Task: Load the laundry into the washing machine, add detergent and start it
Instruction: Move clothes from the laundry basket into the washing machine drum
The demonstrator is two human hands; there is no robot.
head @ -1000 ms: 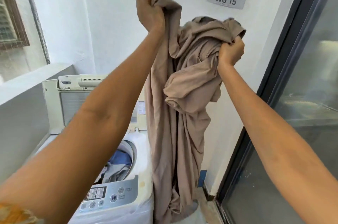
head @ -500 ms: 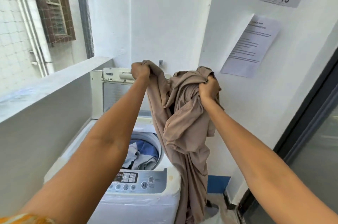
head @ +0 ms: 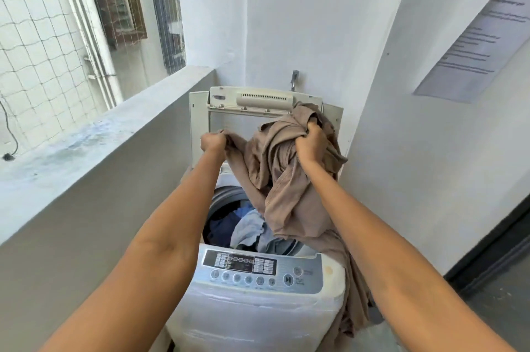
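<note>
Both hands, left [head: 213, 142] and right [head: 311, 145], have a closed grip on the long tan cotton garment [head: 289, 179] above the white top-loading washing machine [head: 266, 303]. Its tail trails down the machine's right side; likely to snag outside the drum.

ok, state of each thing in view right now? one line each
washing machine lid: open, standing upright at the back
drum: partly loaded with blue and grey clothes
beige garment: held above the drum, its tail hanging over the machine's right side
left hand: fist shut on garment edge
right hand: fist shut on bunched garment
control panel: display too blurred to read
</note>
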